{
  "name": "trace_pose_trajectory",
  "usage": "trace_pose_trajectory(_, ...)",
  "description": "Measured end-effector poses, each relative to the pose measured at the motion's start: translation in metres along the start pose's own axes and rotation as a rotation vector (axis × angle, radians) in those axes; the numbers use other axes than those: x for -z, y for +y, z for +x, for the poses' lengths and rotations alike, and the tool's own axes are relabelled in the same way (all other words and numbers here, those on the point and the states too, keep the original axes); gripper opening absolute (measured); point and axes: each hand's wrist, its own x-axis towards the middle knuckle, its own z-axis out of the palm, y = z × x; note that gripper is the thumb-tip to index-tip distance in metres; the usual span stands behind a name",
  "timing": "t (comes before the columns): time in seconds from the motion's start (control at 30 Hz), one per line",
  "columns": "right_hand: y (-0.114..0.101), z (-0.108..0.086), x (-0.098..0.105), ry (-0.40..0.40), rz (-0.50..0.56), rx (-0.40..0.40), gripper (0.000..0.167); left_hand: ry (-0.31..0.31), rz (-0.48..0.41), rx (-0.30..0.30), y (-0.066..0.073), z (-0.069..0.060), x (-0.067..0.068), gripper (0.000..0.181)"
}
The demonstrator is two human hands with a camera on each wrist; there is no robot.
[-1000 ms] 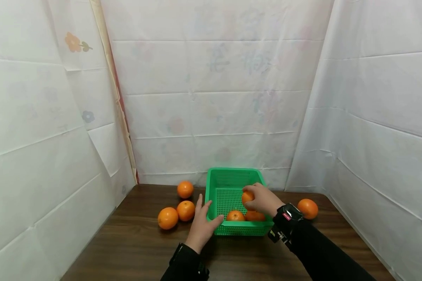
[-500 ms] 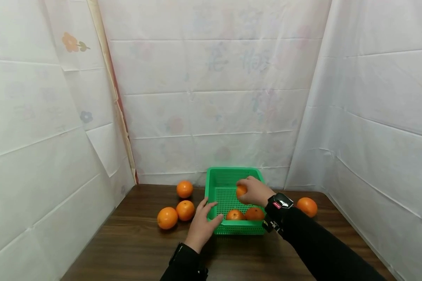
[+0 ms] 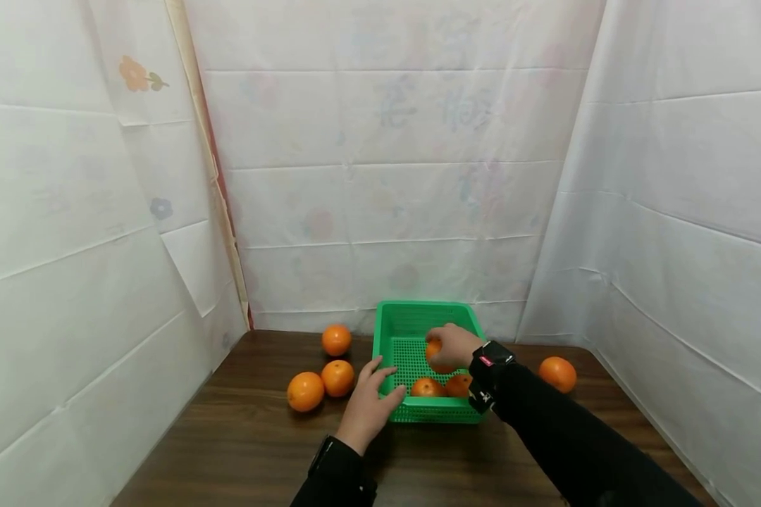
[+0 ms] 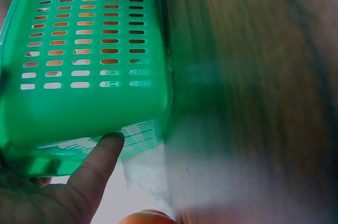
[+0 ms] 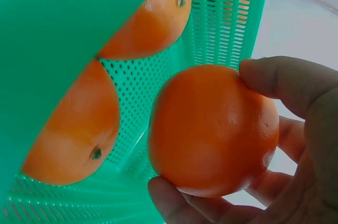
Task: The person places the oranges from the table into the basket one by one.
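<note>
My right hand holds an orange within the green plastic basket. In the right wrist view, the thumb and fingers curl around its sides. Two more oranges lie at the near end of the basket: one on the left, one on the right partly behind my wrist. My left hand rests at the basket's near left corner, fingers spread. A straight finger touches the basket's outer wall in the left wrist view.
Left of the basket on the dark wooden table stand three oranges: a back one, a middle one and a near one. Another orange lies to the right, beyond my right forearm. White sheeting encloses the table.
My right hand has moved left and a little up in view with its orange, then slightly lower, uncovering more of the right-hand orange in the basket. My left hand has stayed at the corner.
</note>
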Motion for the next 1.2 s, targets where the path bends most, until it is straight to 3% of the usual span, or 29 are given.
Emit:
trace_pose_trajectory(0.23, 0.003, 0.012, -0.008, -0.022, -0.052, 0.008, 0.031, 0.005, 0.001, 0.000, -0.002, 0.002, 0.001, 0.051)
trace_pose_trajectory(0.47, 0.007, 0.024, -0.024, -0.081, -0.095, -0.036, 0.031, 0.017, 0.014, 0.004, -0.002, 0.003, -0.001, 0.050)
trace_pose_trajectory(0.77, -0.006, 0.021, -0.013, -0.176, -0.104, -0.089, 0.043, 0.016, 0.007, -0.001, 0.002, 0.002, 0.002, 0.049)
trace_pose_trajectory(0.97, -0.009, 0.021, -0.008, -0.231, -0.133, -0.100, 0.040, -0.002, -0.011, 0.009, 0.002, 0.002, 0.002, 0.048)
trace_pose_trajectory(1.2, -0.011, 0.022, -0.010, -0.229, -0.126, -0.126, 0.038, 0.000, -0.001, 0.008, 0.001, 0.002, 0.001, 0.048)
